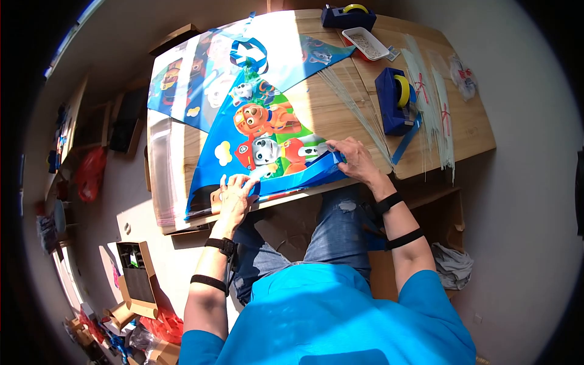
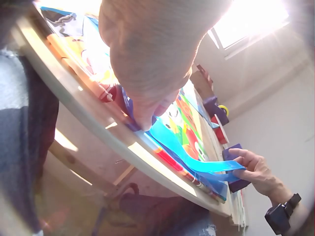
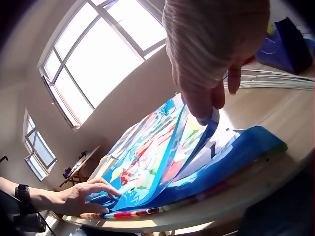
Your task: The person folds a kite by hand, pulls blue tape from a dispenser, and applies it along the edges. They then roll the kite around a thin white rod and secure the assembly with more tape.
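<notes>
A triangular plastic kite sheet (image 1: 210, 161), blue and green with cartoon dogs, lies at the table's near edge, its point facing away. Along its near side runs a loose blue strip (image 1: 298, 180), folded up from the print. My right hand (image 1: 358, 159) pinches the strip's right end between thumb and fingers, raised off the sheet in the right wrist view. At the sheet's near left corner, my left hand (image 1: 234, 198) pinches the same edge. Between both hands the blue strip (image 2: 172, 142) stretches in the left wrist view; the left fingertips are partly hidden there.
More printed sheets (image 1: 182, 85) lie at the back left, with a blue ribbon loop (image 1: 249, 55). To the right stand a blue tape dispenser (image 1: 392, 112) and bundles of thin pale rods (image 1: 423, 91). A white tray (image 1: 365, 44) and second dispenser (image 1: 347, 18) are at the far edge.
</notes>
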A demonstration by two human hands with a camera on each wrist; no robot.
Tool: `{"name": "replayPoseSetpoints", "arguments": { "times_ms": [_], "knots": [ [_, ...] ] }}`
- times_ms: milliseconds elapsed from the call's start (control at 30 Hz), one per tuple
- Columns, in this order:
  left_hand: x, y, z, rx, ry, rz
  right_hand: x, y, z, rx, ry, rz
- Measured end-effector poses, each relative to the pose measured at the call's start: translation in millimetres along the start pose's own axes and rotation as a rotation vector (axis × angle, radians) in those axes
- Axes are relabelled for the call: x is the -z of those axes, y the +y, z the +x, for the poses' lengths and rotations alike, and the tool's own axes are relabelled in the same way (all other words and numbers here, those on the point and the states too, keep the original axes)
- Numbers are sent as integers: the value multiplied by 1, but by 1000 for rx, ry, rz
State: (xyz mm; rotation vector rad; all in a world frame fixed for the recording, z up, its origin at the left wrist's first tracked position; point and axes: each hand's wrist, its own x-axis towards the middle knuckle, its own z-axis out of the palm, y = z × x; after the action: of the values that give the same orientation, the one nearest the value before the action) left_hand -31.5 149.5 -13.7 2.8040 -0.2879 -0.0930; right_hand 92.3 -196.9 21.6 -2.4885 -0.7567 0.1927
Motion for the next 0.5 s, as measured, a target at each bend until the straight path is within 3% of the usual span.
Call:
{"name": "replayPoseSetpoints", "arguments": {
  "times_ms": [100,233,300,500],
  "knots": [
    [0,0,0,-3,2,12,8,-10,-10,104,105,-2],
    [2,-2,1,-25,-37,45,0,0,-24,26,-6,-168],
    [5,0,-1,-28,-41,66,-10,11,-28,149,44,-217],
    [-1,5,-6,-155,114,133,-26,19,-33,262,129,-365]
  ]
}}
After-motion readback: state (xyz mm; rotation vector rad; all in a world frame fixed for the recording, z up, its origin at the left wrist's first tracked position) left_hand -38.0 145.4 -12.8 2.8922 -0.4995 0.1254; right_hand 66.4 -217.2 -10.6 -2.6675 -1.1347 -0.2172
